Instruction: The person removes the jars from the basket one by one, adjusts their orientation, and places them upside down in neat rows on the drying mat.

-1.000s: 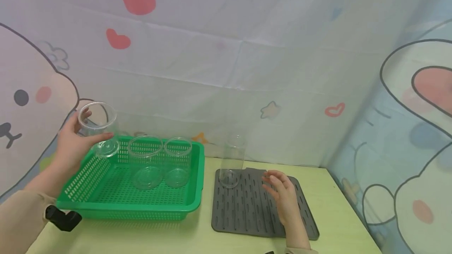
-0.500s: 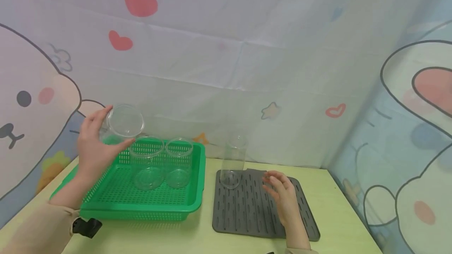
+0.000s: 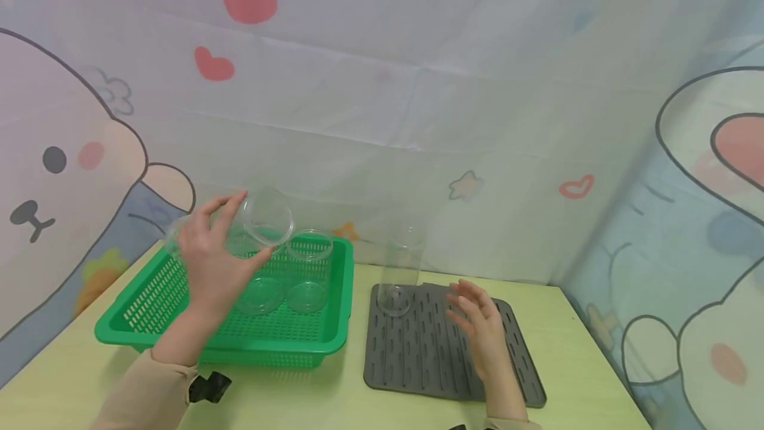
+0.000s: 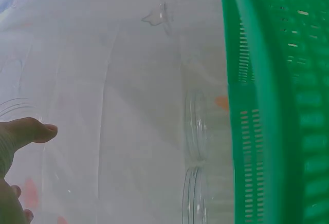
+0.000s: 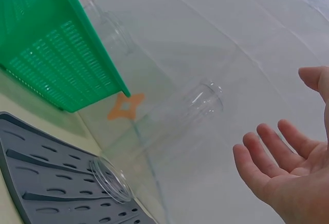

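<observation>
My left hand [image 3: 213,261] grips a clear cylindrical jar [image 3: 268,217] above the green basket, thumb and fingers spread round it. The jar is tilted, its round end toward the right; part of it is hidden behind the hand. Two clear jars stand upright in the basket: one [image 3: 260,295] is partly covered by my left hand, and a narrower one [image 3: 308,281] stands beside it. On the grey ridged mat, a tall slim clear jar [image 3: 402,271] stands upright. Over the mat, my right hand [image 3: 482,327] hovers with loosely bent fingers and holds nothing.
The green perforated basket [image 3: 274,350] sits on the left of the pale yellow table [image 3: 325,397]. To its right lies the grey mat [image 3: 418,357]. A printed cloth [image 3: 370,118] hangs right behind the table and along the sides.
My left hand has carried the jar rightward, from the basket's left side to above its middle, tipping it over from upright. The right hand has stayed in nearly the same place.
</observation>
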`<control>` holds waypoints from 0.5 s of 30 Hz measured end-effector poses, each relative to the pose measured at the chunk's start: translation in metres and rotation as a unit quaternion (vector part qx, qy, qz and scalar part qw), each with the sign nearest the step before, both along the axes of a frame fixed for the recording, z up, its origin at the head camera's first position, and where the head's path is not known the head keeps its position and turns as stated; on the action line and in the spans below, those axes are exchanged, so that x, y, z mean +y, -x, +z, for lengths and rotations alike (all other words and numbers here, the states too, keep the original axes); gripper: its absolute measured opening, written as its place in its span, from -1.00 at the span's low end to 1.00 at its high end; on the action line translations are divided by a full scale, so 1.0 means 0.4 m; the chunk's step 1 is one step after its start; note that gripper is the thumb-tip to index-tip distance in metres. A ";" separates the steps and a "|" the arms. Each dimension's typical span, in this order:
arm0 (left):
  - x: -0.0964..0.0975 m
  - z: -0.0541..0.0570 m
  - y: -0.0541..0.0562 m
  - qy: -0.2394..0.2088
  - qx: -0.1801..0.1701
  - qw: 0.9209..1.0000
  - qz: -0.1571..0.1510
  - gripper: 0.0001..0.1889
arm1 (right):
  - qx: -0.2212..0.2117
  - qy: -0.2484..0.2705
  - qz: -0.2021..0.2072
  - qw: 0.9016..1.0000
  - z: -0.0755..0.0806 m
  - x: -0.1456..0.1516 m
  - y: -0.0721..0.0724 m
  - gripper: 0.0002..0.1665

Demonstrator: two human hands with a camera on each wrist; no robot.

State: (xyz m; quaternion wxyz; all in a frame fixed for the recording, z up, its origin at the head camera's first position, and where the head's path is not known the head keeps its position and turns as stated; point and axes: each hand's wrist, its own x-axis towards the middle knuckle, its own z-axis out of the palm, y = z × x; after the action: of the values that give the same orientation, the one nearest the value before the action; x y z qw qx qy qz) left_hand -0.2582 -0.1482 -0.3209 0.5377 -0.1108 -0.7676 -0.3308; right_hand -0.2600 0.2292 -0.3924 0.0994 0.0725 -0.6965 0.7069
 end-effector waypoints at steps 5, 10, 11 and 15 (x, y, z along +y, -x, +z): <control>0.048 -0.022 -0.004 0.050 0.019 0.998 0.030 -0.11 | 0.002 -0.006 0.014 1.000 -0.001 -0.005 0.000 -0.41; 0.098 -0.044 -0.002 0.088 0.040 0.995 0.032 -0.14 | 0.005 -0.009 0.023 1.000 0.001 -0.013 0.000 -0.38; 0.108 -0.048 -0.002 0.096 0.044 0.994 0.032 -0.14 | 0.005 -0.010 0.024 1.000 0.002 -0.014 0.001 -0.38; 0.149 -0.063 0.004 0.125 0.067 0.989 0.034 -0.20 | 0.006 -0.013 0.025 1.000 0.001 -0.019 0.001 -0.37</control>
State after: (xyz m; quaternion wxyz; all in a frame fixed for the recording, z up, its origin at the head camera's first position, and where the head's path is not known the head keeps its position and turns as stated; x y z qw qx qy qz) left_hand -0.2597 -0.0886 -0.3460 0.5808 -0.1734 -0.7684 -0.2055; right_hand -0.2605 0.2214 -0.3918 0.0850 0.0948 -0.7031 0.6996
